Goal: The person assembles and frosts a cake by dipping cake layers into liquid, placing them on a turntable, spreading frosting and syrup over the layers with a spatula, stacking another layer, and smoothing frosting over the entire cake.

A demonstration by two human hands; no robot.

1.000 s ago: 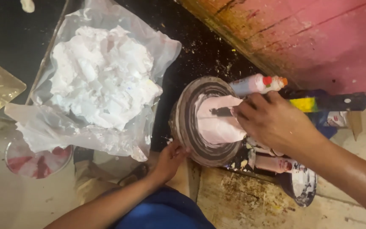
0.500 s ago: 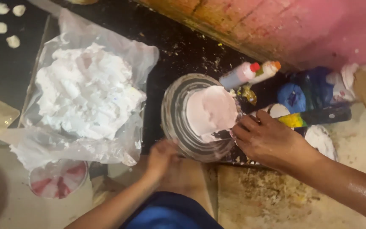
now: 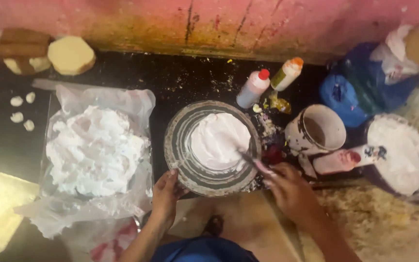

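Well left of the grip, a clear plastic bag lies open under a big heap of white cream. Beyond the grip, two squeeze bottles stand close together, one red-capped, one orange-capped. Just right of it sits a smeared mug, then a white-coated bucket. A blue bag lies behind those, against the pink wall.

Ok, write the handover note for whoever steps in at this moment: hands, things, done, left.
Left hand: on the rim of the round grey ridged turntable.
Right hand: grip shut on a thin spatula, tip against the side of the white-frosted round cake.
Clear bag of white cream lies left of the turntable.
Done: cake coated white.
Left: sides look unfinished; hard to judge.
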